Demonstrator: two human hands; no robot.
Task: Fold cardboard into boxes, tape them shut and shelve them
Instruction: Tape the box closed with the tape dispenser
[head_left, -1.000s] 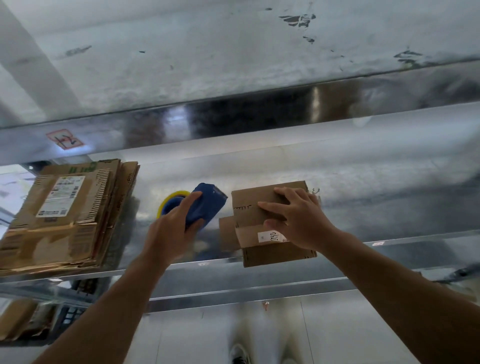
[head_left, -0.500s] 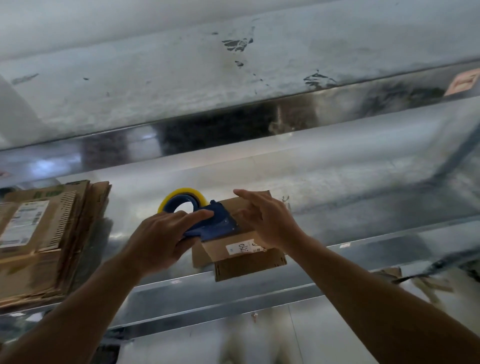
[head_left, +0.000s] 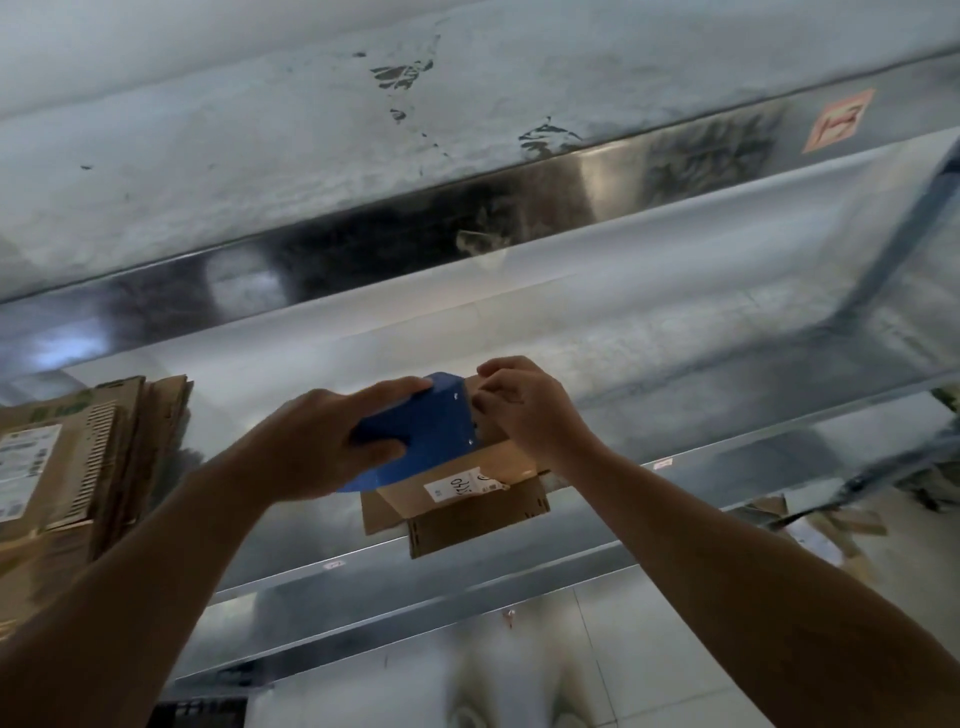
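A small brown cardboard box (head_left: 467, 512) with a white label lies on the shiny metal shelf (head_left: 701, 415), one flap sticking out at its left. My left hand (head_left: 322, 441) grips a blue tape dispenser (head_left: 421, 431) and holds it over the box's top. My right hand (head_left: 524, 410) is at the dispenser's far end, fingers curled and pinching there; the tape itself is too small to make out. The dispenser hides the tape roll.
A stack of flattened cardboard (head_left: 78, 478) with white labels lies on the shelf at the left. The metal shelf edge (head_left: 467, 577) runs below the box. Cardboard scraps (head_left: 810, 525) lie on the floor at the lower right. An upper shelf beam (head_left: 519, 208) runs overhead.
My left hand has brought the blue dispenser from beside the box onto its top. My right hand has lifted off the box and curled its fingers at the dispenser's end.
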